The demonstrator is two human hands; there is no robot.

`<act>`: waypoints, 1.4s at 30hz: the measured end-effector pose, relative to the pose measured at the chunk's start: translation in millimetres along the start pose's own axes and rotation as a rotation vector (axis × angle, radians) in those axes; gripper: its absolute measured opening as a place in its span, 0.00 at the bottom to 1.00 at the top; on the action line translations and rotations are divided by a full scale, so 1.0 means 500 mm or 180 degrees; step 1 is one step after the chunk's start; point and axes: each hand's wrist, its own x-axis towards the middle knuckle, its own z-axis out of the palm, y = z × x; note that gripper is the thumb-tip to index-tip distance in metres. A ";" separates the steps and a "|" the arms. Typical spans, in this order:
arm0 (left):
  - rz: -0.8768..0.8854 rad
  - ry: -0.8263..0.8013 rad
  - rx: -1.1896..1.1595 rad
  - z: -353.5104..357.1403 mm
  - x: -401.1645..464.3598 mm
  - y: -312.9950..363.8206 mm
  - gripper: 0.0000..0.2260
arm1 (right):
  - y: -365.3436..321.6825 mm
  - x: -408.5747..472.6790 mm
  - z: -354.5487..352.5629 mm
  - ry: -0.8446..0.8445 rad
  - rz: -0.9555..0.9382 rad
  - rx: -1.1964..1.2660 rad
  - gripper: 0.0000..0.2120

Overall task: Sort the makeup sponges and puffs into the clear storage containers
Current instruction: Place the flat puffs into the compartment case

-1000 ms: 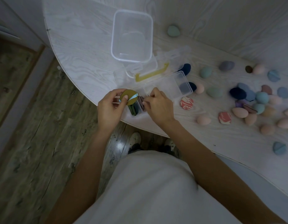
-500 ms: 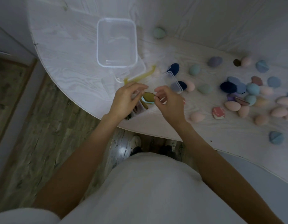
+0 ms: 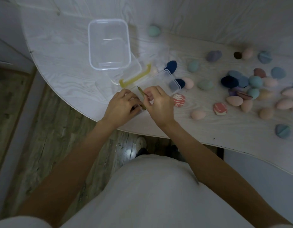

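An olive-green flat puff (image 3: 141,94) stands on edge over the near end of a long clear container (image 3: 160,79). My right hand (image 3: 159,102) pinches the puff. My left hand (image 3: 122,106) curls its fingers over the container's near end, where other puffs sit, mostly hidden. A second, empty clear container (image 3: 109,44) stands further back. Many egg-shaped sponges and round puffs lie loose on the table to the right, among them a pink marbled puff (image 3: 179,99) and a peach sponge (image 3: 198,114).
A clear lid with a yellow handle (image 3: 136,76) lies between the two containers. The white wood-grain table (image 3: 60,51) has a curved near edge; beyond it is wooden floor (image 3: 48,125). A mint sponge (image 3: 154,30) lies alone at the back.
The olive puff passed from my left hand to my right hand and turned from flat-facing to edge-on. My left hand moved down onto the container's near end.
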 end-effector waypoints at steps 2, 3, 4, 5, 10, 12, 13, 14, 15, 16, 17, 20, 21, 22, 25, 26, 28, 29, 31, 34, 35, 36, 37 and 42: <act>-0.0047 0.0031 0.0029 0.003 -0.006 -0.002 0.13 | -0.003 0.001 0.004 -0.0020 0.0001 0.0017 0.03; -0.0092 0.0034 0.0046 0.006 -0.010 -0.002 0.13 | -0.002 -0.001 0.007 -0.0064 -0.0015 -0.0090 0.03; -0.0144 0.0031 0.0051 0.009 -0.014 -0.003 0.13 | 0.001 -0.002 0.010 -0.0131 -0.0071 -0.0282 0.03; -0.0198 0.0028 0.0047 0.011 -0.017 -0.003 0.13 | 0.005 -0.003 0.012 -0.0244 -0.0148 -0.0536 0.04; -0.0401 0.0024 -0.0005 0.013 -0.020 -0.001 0.13 | 0.006 -0.005 0.022 -0.0902 -0.0452 -0.1436 0.09; -0.0400 0.0028 -0.0008 0.016 -0.020 0.000 0.14 | -0.004 0.002 0.019 -0.1014 -0.0327 -0.1628 0.09; -0.0398 0.0035 -0.0002 0.017 -0.019 0.001 0.14 | -0.007 0.007 0.018 -0.1160 -0.0215 -0.1676 0.05; -0.0421 0.0052 0.0004 0.018 -0.019 0.003 0.14 | -0.007 0.011 0.019 -0.1348 -0.0038 -0.1650 0.04; -0.0480 0.0082 -0.0009 0.018 -0.019 0.006 0.15 | -0.004 0.013 0.019 -0.1561 0.0185 -0.1564 0.07; -0.0563 0.0124 -0.0042 0.017 -0.020 0.011 0.15 | 0.002 0.013 0.019 -0.1634 0.0248 -0.1454 0.09; -0.0627 0.0182 -0.0080 0.015 -0.020 0.017 0.16 | 0.009 0.011 0.017 -0.1658 0.0241 -0.1347 0.10; -0.0575 0.0307 0.0002 0.014 -0.018 0.040 0.16 | 0.024 0.005 -0.012 -0.1646 0.0097 -0.0527 0.08; -0.0562 0.0275 0.0068 0.016 -0.018 0.045 0.17 | 0.033 0.003 -0.030 -0.1566 0.0099 -0.0161 0.08; -0.0580 0.0224 0.0128 0.018 -0.018 0.047 0.18 | 0.043 0.001 -0.054 -0.1408 0.0137 0.0116 0.07; -0.0687 0.0044 0.0367 0.025 -0.014 0.054 0.21 | 0.100 -0.008 -0.136 -0.0915 0.0229 0.0226 0.09; -0.0734 -0.0007 0.0434 0.026 -0.011 0.059 0.22 | 0.128 -0.012 -0.164 -0.0801 0.0281 0.0121 0.09; -0.0833 -0.0050 0.0504 0.027 -0.003 0.069 0.22 | 0.194 -0.023 -0.207 -0.0687 0.0458 -0.0189 0.09; -0.0883 -0.0065 0.0520 0.028 -0.001 0.075 0.23 | 0.226 -0.029 -0.223 -0.0652 0.0571 -0.0341 0.08; -0.0980 -0.0086 0.0565 0.029 0.008 0.092 0.24 | 0.291 -0.033 -0.254 -0.0563 0.0785 -0.0700 0.08; -0.1223 -0.0105 0.0707 0.030 0.028 0.116 0.25 | 0.374 -0.020 -0.283 -0.0356 0.0927 -0.1346 0.08; -0.1300 -0.0078 0.0709 0.029 0.037 0.126 0.24 | 0.400 -0.013 -0.291 -0.0333 0.0999 -0.1582 0.08; -0.1354 -0.0020 0.0708 0.029 0.044 0.134 0.23 | 0.422 -0.006 -0.298 -0.0346 0.1092 -0.1808 0.09; -0.1366 0.0030 0.0720 0.028 0.059 0.146 0.22 | 0.447 0.003 -0.308 -0.0401 0.1233 -0.2006 0.10; -0.1196 -0.0006 0.0761 0.039 0.104 0.183 0.14 | 0.526 0.027 -0.315 -0.0864 0.2028 -0.2245 0.19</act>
